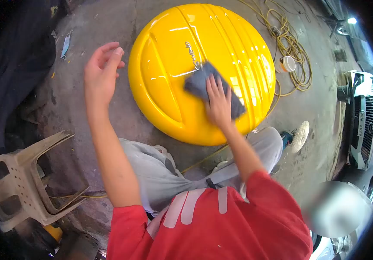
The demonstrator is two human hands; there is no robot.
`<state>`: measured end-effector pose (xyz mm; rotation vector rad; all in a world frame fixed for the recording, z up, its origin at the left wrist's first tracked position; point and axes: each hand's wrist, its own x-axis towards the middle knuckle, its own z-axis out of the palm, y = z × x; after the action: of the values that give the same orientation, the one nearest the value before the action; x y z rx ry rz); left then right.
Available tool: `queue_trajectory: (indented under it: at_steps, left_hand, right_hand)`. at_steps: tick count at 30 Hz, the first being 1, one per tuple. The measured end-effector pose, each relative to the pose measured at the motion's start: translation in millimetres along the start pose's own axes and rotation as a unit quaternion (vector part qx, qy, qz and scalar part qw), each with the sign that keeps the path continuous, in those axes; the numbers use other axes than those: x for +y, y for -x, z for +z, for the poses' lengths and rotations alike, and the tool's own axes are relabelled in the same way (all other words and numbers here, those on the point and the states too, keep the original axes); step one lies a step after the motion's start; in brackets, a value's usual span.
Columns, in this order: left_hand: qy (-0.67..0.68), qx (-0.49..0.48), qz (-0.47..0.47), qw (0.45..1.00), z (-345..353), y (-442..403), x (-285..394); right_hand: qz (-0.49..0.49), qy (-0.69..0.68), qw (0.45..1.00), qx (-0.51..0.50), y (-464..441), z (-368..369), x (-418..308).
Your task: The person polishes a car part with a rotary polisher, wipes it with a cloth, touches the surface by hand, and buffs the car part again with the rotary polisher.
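Observation:
A glossy yellow spare wheel cover (164, 99) lies on the floor in front of me, with raised ribs on its right side and silver lettering near the middle. My right hand (219, 102) presses a folded dark grey cloth (197, 84) against the cover, just below the lettering. The fingers lie over the cloth, and its lower edge is blurred by motion. To the left of the cover, my left hand (102, 71) hangs in the air with loosely bent fingers. It holds nothing and does not touch the cover.
Right of the cover are a coiled yellow hose (301, 69), a white tub (288, 64) and a polisher with a fluffy pad (300, 136). A beige plastic chair (21, 177) lies at left. A blue face mask (66, 44) is on the floor. A car bumper (364, 121) stands far right.

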<state>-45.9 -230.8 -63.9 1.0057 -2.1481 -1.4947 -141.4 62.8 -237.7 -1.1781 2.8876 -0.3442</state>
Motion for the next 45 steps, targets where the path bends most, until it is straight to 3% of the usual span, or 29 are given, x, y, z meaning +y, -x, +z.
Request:
queue_trajectory:
  at_steps: [3, 5, 8, 11, 13, 16, 20, 22, 25, 27, 29, 31, 33, 36, 39, 41, 43, 45]
  left_hand:
    - [0.013, 0.013, 0.003, 1.0, 3.1, 9.2, 7.9]
    - [-0.014, -0.014, -0.001, 1.0, 1.8, 11.4, 3.1]
    - [-0.012, -0.022, 0.003, 1.0, 2.4, 5.3, 0.5]
    - [-0.002, -0.037, 0.016, 0.999, 5.7, -5.2, -9.1]
    - [-0.001, -0.035, 0.017, 0.999, 8.2, -10.8, -13.4]
    - [0.009, -0.033, 0.03, 0.999, 6.9, -10.1, -9.0]
    - [0.038, -0.021, 0.058, 0.997, 2.6, -4.0, -11.6]
    - [0.04, -0.015, 0.053, 0.998, 0.8, -0.6, -8.2]
    - [0.048, -0.012, 0.067, 0.997, 2.3, -1.0, -7.3]
    - [0.054, -0.014, 0.076, 0.996, 0.9, -8.9, -12.9]
    - [0.03, -0.016, 0.08, 0.996, -0.3, -18.1, -25.9]
    - [0.027, 0.005, 0.051, 0.998, -5.5, 1.4, 10.6]
    - [0.021, 0.027, 0.024, 0.999, -6.6, 9.5, 30.8]
    - [0.071, 0.019, 0.006, 0.997, -7.3, 18.6, 29.3]
    - [0.041, 0.036, 0.054, 0.997, -8.5, 20.8, 27.0]
    - [0.058, 0.024, -0.022, 0.998, -8.5, 7.6, 16.7]
    - [0.042, 0.018, -0.007, 0.999, -15.6, 13.1, 30.4]
    - [0.032, 0.013, 0.002, 0.999, -16.9, 7.8, 28.0]
  right_hand:
    - [-0.06, 0.009, 0.996, 0.062, -126.5, 24.5, 11.7]
    - [-0.058, 0.01, 0.997, 0.04, -136.5, 29.4, 9.6]
    - [-0.08, 0.028, 0.996, 0.034, -60.9, 16.7, -3.5]
    - [-0.019, -0.033, 0.996, -0.08, 83.4, -7.0, -25.0]
    - [0.011, -0.004, 0.989, -0.147, 137.8, -11.6, -32.0]
    - [-0.039, 0.023, 0.994, -0.103, 81.2, -7.2, -21.6]
    - [-0.137, 0.086, 0.987, 0.008, -100.1, 20.6, -11.4]
    - [-0.128, 0.072, 0.989, 0.016, -153.6, 29.3, -13.8]
    - [-0.16, 0.086, 0.983, 0.016, -100.0, 27.1, -27.6]
    - [-0.181, 0.077, 0.977, -0.083, -2.5, 15.1, -40.3]
    - [-0.171, -0.017, 0.964, -0.204, 83.3, -12.6, -45.4]
    - [-0.179, -0.038, 0.951, -0.248, 89.6, -20.3, -27.2]
    - [-0.244, 0.023, 0.946, -0.213, 35.9, -14.1, -4.8]
    - [-0.201, 0.012, 0.98, 0.003, -100.4, 17.9, 6.3]
    - [-0.14, 0.026, 0.989, 0.043, -168.6, 38.5, -18.2]
    - [-0.155, 0.124, 0.979, 0.043, -160.2, 45.1, -35.2]
    - [-0.189, 0.044, 0.981, -0.008, -74.0, 39.3, -51.2]
    - [-0.147, 0.005, 0.981, -0.123, 28.6, 14.2, -53.2]
